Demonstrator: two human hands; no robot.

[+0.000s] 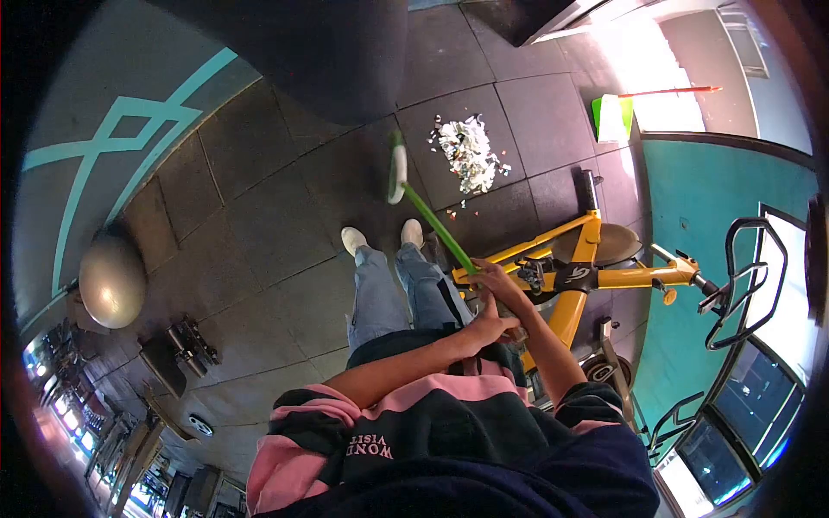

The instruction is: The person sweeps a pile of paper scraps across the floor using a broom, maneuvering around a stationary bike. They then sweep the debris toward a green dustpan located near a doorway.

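— Nearest item? Floor, room?
— Pink-and-dark sweatshirt point(414, 432). Dark rubber floor tiles point(259, 224), teal lines at the edge; grey exercise ball point(110, 281), yellow exercise bike point(579, 276).
— Broom?
— Green-handled broom point(432, 220), long axis running diagonally from the hands out to its head beside the white paper scraps point(468, 151).
— Hands?
— Right hand point(496, 281) fingers wrapped round the handle; left hand point(485, 328) closed just below it, contact unclear.

Yellow exercise bike point(596, 259) on dark floor tiles point(259, 224), right side. Grey exercise ball point(110, 281) at left edge. Green dustpan point(611, 116) near top right corner.
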